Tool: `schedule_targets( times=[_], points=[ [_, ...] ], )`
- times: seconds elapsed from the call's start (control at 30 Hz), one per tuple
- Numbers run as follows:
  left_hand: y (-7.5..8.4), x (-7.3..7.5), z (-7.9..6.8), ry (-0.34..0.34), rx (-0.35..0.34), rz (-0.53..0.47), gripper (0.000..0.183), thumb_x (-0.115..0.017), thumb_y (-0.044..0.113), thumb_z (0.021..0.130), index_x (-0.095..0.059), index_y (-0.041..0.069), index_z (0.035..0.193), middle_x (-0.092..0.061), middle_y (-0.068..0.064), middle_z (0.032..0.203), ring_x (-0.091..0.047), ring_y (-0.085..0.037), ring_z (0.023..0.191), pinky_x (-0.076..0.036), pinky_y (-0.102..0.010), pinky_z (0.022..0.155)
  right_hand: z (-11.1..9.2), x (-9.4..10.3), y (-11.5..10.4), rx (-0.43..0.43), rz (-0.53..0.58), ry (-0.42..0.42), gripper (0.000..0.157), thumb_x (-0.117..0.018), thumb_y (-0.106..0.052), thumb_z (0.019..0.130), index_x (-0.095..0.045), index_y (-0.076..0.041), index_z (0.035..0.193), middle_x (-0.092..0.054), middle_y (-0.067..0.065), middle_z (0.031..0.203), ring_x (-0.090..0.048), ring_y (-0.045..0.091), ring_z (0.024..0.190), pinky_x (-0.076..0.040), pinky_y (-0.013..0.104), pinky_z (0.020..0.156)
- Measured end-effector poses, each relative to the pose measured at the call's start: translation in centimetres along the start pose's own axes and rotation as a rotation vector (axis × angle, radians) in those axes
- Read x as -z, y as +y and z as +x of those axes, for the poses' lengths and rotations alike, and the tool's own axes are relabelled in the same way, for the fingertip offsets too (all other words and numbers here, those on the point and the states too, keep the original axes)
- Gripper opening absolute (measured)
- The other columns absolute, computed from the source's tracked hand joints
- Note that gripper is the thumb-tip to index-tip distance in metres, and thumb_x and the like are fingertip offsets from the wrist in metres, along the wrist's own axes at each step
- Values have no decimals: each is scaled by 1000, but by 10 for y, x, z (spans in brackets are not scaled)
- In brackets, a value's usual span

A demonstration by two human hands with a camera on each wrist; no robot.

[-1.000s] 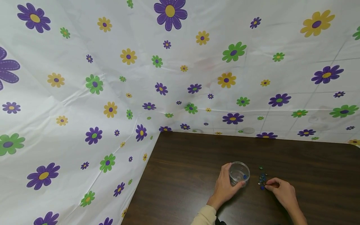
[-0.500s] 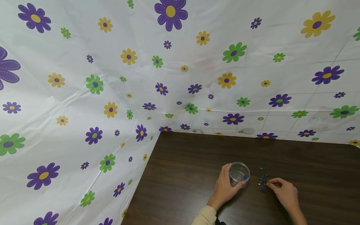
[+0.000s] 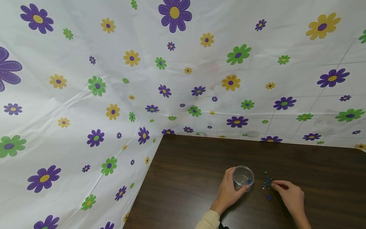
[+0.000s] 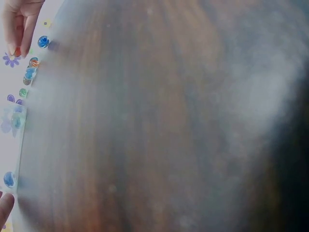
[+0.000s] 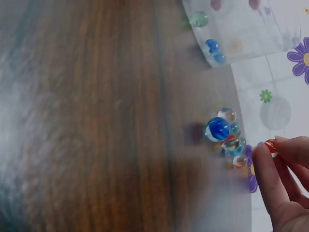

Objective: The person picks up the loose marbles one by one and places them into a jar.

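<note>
In the head view my left hand (image 3: 227, 192) grips a clear round plastic container (image 3: 242, 175) on the table, thumb and fingers around its side. A blue marble (image 3: 249, 181) lies inside, against the wall. My right hand (image 3: 290, 194) is just right of a cluster of glass marbles (image 3: 266, 183). Its thumb and finger pinch a red-and-white marble (image 5: 272, 148), clear in the right wrist view and mostly hidden in the head view. A larger blue marble (image 3: 269, 197) lies apart on the near side, and a green marble (image 3: 265, 172) on the far side.
The dark wood-grain table (image 3: 186, 178) carries all of this. A white flower-printed sheet (image 3: 200, 63) hangs along its back and left edges. A cream sleeve (image 3: 208, 220) covers the left forearm.
My right hand has drawn slightly right, away from the marble cluster. The larger blue marble has rolled nearer to the person, away from the cluster. My left hand stays on the container.
</note>
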State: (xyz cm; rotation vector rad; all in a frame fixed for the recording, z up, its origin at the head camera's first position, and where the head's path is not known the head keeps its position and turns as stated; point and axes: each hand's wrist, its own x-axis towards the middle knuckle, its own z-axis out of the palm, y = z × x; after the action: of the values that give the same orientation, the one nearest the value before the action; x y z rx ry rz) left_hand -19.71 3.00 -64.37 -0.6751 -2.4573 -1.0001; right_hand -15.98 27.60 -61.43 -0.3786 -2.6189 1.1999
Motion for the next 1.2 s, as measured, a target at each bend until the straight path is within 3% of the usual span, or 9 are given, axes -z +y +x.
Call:
schedule_targets(
  times=[0.27,0.47,0.7,1.2],
  points=[
    [0,0,0,2,2,1,82,-76,48,92,-38,9,153,-47,-2,148,-59,-16,125,-53,-31,92,2,0,-14,-12,36,40,18,-82,-20,91,-81,-4,99,-77,15,103,-43,-23,75,-39,9,66],
    [0,1,0,0,7,-3,82,-77,48,92,-37,9,153,-47,-2,148,-58,-16,126,-52,-31,94,4,-1,-31,5,80,42,19,-82,-21,91,-81,-4,98,-77,14,104,-47,-21,75,-41,11,64],
    [0,1,0,1,1,-1,82,-77,47,92,-37,8,152,-47,-2,147,-58,-16,126,-52,-31,95,6,-9,-57,29,170,68,18,-82,-20,91,-82,-5,101,-76,-1,97,-54,-16,76,-44,11,64],
    [-2,0,-1,-5,-2,-13,81,-76,47,93,-37,7,152,-48,-2,147,-58,-16,125,-52,-30,95,8,-23,-80,114,227,86,9,-83,-10,89,-82,-5,96,-77,6,96,-58,-12,77,-45,11,64]
  ],
)
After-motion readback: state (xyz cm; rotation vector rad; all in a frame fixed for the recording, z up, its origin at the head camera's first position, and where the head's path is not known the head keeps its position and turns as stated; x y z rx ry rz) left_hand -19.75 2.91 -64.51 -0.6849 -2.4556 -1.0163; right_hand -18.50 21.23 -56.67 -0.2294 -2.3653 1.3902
